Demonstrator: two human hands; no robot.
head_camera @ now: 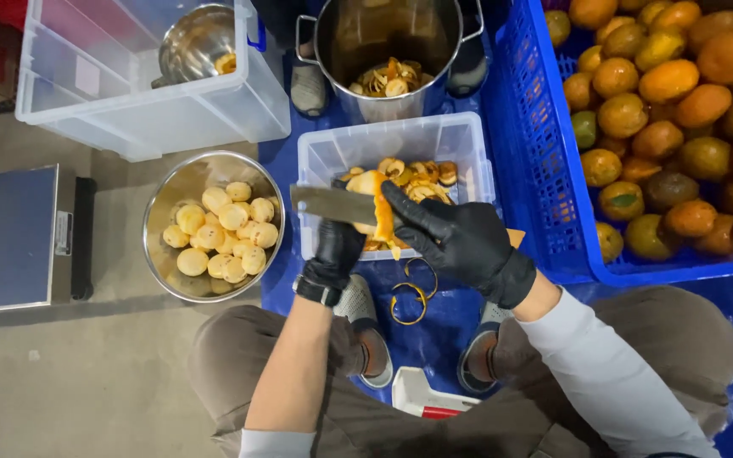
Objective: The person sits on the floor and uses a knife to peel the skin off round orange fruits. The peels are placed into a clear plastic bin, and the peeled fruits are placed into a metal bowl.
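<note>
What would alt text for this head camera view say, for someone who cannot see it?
Two black-gloved hands peel an orange fruit over a clear bin of peels: the left hand holds a knife, the right hand the fruit. A steel bowl of peeled fruit sits left, a blue crate of oranges right.

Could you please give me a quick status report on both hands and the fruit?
Left hand grips knife. Right hand holds half-peeled orange over clear peel bin. Peel curls on blue mat; nothing blocking.
</note>
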